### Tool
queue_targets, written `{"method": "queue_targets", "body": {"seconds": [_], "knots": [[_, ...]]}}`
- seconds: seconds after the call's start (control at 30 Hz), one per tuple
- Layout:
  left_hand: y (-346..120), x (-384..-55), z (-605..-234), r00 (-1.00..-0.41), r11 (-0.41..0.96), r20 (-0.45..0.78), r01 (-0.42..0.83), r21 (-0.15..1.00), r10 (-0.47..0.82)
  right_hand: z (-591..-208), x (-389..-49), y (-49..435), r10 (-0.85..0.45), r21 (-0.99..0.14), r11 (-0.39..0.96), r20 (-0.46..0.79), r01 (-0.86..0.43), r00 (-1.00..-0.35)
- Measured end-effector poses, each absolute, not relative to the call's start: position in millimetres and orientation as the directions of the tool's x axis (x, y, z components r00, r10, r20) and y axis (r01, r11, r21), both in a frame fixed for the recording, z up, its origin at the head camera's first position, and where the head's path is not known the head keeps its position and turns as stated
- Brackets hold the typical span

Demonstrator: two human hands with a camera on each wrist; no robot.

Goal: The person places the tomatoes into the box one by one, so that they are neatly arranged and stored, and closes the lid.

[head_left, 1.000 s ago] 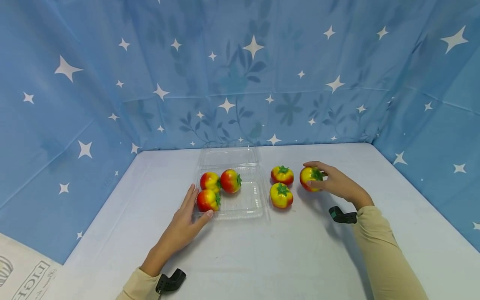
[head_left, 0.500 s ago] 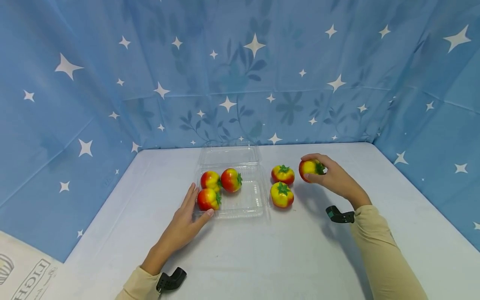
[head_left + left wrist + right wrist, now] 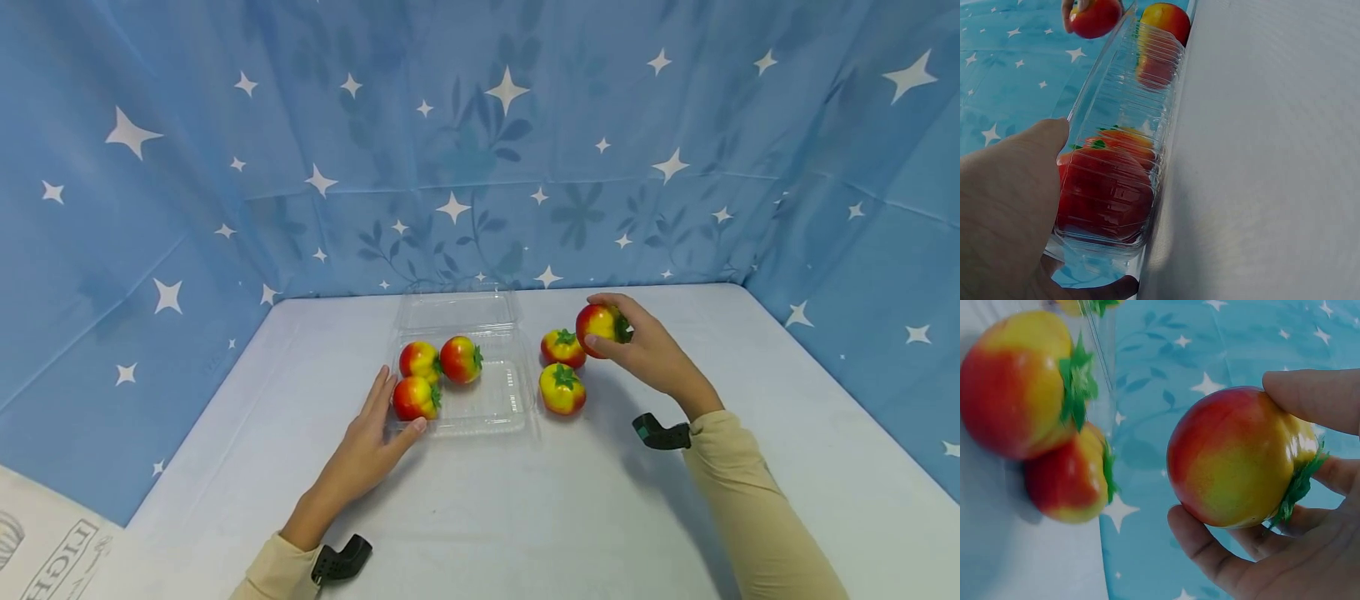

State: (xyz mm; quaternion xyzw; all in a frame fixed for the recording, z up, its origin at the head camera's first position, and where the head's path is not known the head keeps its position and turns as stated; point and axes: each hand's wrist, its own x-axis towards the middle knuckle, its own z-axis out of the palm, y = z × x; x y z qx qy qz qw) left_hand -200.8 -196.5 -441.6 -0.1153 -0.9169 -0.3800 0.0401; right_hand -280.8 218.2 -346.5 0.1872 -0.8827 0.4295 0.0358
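1. In the head view, the held fruit hid part of the far loose fruit, and the right hand covered some of the held one.
2. The left hand concealed the near-left corner of the clear container.
3. The near edge cut off the left sleeve and the right sleeve.
4. The printed cloth at near left was cropped, its smaller script too faint to read.
5. In the left wrist view, ribbed plastic blurred the boxed fruits, and the picture's edge cropped both hands.
6. In the right wrist view, only a sliver of another fruit showed.
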Motion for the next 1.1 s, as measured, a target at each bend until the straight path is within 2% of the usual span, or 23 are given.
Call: {"method": "queue_targets", "body": {"seconds": [0.47,1.1], "knots": [[-196.7,-200.8,-442.2,-0.97,0.683,0.162,0.241,0.689,0.179,-355.1,-276.3,181.3,-0.39,-0.698,0.517,0.323,-0.495,-0.862],[-197.0,-201.8,-443.3,-0.971,0.681,0.157,0.239,0.692,0.181,-375.2,-256.4,121.3,-0.509,-0.67,0.471,0.325,-0.574,-0.797]]}}
